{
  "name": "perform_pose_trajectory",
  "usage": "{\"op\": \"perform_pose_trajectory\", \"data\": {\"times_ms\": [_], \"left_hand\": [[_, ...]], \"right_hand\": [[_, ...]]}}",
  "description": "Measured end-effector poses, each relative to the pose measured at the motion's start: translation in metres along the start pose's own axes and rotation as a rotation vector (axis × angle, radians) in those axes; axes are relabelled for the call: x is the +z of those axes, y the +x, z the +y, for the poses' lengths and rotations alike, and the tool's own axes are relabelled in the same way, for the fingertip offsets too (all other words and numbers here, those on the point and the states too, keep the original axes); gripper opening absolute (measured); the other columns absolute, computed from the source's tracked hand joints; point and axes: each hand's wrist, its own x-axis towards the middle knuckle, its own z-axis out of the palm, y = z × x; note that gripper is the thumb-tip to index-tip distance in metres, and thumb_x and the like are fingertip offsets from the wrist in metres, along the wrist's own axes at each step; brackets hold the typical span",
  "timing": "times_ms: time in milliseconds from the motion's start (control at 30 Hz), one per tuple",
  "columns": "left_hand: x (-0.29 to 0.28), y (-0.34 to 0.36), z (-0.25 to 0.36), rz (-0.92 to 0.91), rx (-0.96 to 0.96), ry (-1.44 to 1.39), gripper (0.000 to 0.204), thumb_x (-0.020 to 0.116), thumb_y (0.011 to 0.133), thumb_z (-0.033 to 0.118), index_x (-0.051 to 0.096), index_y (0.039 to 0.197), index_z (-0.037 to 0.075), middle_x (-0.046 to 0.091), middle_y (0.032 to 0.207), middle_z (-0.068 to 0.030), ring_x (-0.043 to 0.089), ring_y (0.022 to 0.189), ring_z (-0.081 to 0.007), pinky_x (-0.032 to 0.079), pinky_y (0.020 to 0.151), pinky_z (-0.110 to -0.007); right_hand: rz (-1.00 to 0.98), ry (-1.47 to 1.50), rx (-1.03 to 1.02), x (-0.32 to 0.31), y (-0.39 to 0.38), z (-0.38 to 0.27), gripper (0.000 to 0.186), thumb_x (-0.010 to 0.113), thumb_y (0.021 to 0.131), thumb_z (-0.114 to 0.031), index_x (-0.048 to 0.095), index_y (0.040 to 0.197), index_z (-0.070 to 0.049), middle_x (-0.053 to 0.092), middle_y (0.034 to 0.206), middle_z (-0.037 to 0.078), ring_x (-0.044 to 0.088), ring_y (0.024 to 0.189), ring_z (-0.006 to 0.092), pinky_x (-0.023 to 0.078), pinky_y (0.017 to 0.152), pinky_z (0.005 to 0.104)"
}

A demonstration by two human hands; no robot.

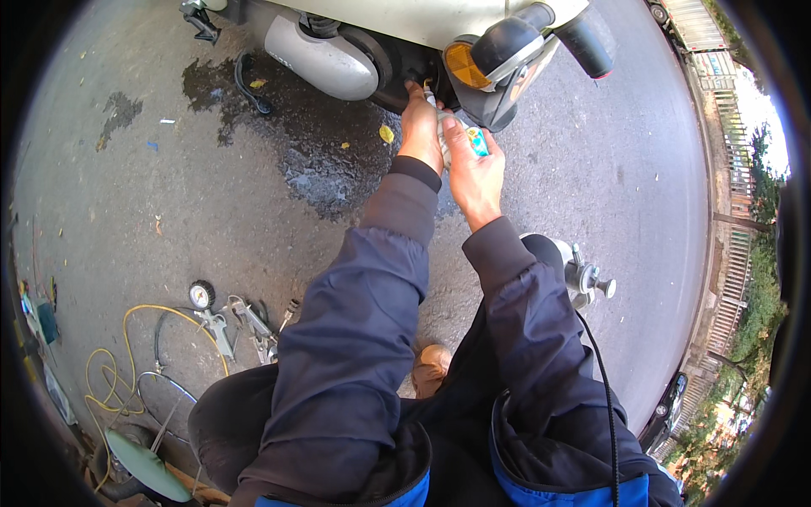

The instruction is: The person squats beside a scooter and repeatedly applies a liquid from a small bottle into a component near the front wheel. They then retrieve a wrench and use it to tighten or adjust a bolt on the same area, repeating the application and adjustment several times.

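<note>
Both my arms reach forward to the wheel (387,69) of a pale scooter (397,19). In my right hand (476,179) is a small white squeeze bottle (478,142) with a blue and yellow label, its narrow end toward the wheel. The fingers curl around it with the thumb on top. My left hand (420,131) is closed right beside the bottle's narrow end, thumb against the dark parts at the wheel. What its fingertips pinch is hidden. An orange reflector (467,66) on the scooter's end sits just right of my hands.
Wet patches (325,173) darken the asphalt beneath the scooter, where a curved black hose (242,80) lies. At lower left are a pressure gauge (202,295) with a metal inflator handle and a yellow air hose (127,325). A metal fitting (589,277) stands near my right knee.
</note>
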Motion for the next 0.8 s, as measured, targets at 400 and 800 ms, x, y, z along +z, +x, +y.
{"op": "perform_pose_trajectory", "data": {"times_ms": [400, 800], "left_hand": [[0.004, 0.012, -0.002, 0.053, -0.028, -0.100, 0.037, 0.046, 0.111, 0.046, 0.049, 0.096, 0.012, 0.050, 0.072, -0.0036, 0.048, 0.054, -0.0192, 0.044, 0.048, -0.036], [0.000, 0.025, -0.012, 0.063, 0.041, -0.107, 0.038, 0.046, 0.110, 0.040, 0.055, 0.092, 0.008, 0.050, 0.077, -0.0027, 0.049, 0.067, -0.0178, 0.044, 0.060, -0.034]], "right_hand": [[0.053, 0.034, -0.051, 0.008, 0.001, 0.006, 0.030, 0.070, 0.101, -0.022, 0.068, 0.104, 0.008, 0.073, 0.089, 0.008, 0.062, 0.079, 0.0110, 0.051, 0.073, 0.0296], [0.098, 0.123, -0.008, 0.012, 0.012, 0.015, 0.027, 0.068, 0.097, -0.018, 0.065, 0.078, -0.001, 0.060, 0.072, -0.003, 0.050, 0.067, 0.0075, 0.041, 0.062, 0.0288]]}}
